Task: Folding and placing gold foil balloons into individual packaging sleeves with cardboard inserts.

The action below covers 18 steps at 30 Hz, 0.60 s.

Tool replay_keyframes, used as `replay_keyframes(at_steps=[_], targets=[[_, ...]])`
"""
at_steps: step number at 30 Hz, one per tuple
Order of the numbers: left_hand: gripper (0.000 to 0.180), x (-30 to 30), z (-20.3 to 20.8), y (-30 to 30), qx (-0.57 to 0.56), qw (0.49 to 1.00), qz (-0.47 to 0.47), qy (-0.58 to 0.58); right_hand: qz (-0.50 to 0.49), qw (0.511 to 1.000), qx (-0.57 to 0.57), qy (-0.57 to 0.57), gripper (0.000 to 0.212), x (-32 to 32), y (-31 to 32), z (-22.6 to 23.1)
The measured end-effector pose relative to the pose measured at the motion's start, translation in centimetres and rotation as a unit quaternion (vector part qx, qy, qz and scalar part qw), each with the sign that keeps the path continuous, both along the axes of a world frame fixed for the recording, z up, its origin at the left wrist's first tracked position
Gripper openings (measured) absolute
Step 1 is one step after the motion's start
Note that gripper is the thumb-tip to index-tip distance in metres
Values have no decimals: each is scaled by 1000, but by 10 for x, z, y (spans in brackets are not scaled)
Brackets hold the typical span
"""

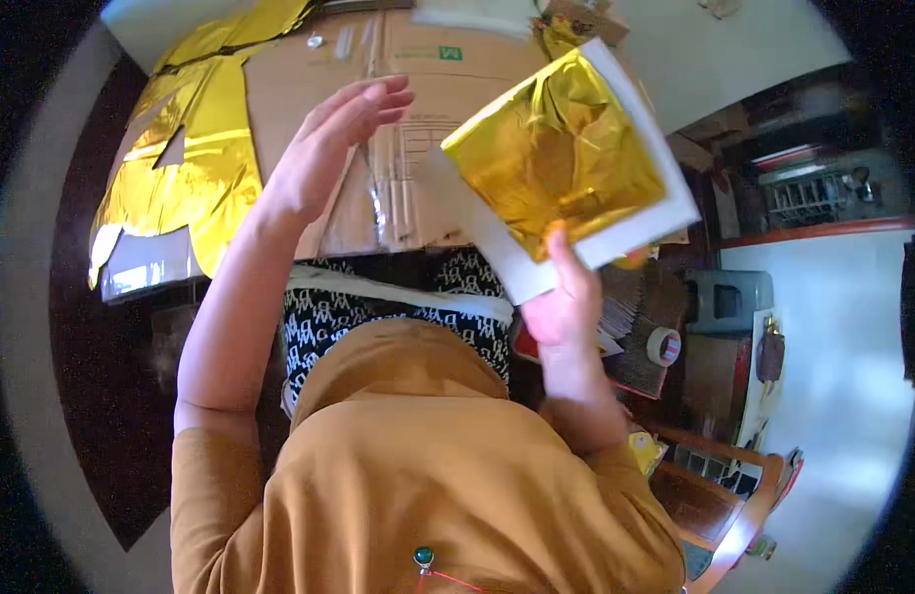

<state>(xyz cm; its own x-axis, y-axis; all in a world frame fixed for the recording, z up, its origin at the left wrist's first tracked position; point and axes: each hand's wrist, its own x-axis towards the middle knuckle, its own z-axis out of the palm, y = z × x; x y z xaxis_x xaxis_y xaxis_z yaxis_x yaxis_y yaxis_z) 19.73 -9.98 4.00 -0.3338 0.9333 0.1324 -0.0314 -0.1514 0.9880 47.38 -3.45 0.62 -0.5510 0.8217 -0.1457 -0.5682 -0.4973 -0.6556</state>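
My right hand (564, 297) grips the near edge of a white square panel (665, 203), its thumb pressed on top. A wrinkled gold foil sheet (566, 148) covers most of the panel's face and leaves a white border showing. The panel is tilted and held up over the right part of the cardboard. To the left, my left hand (344, 129) is raised above the flattened cardboard (299, 89), fingers stretched out, holding nothing. Large torn pieces of gold foil (215, 109) lie over the cardboard's left side.
On the right are a roll of tape (663, 346), corrugated brown card (641, 366), a grey plastic stool (730, 300) and a wooden chair (745, 505). A small clear object (315, 43) sits at the cardboard's far side. Patterned black-and-white cloth (319, 317) covers my lap.
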Motion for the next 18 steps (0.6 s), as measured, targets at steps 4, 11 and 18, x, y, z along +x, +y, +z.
replay_keyframes(at_steps=[4,11,18], targets=[[49,3,-22,15,-112,984,58,128,47,987,-147,34,43,-26,-8,-31],[58,28,-37,16,-130,864,93,478,81,975,-203,-32,46,-52,-30,-33],[66,32,-49,9,-73,800,140,579,514,795,99,-308,27,39,13,8]])
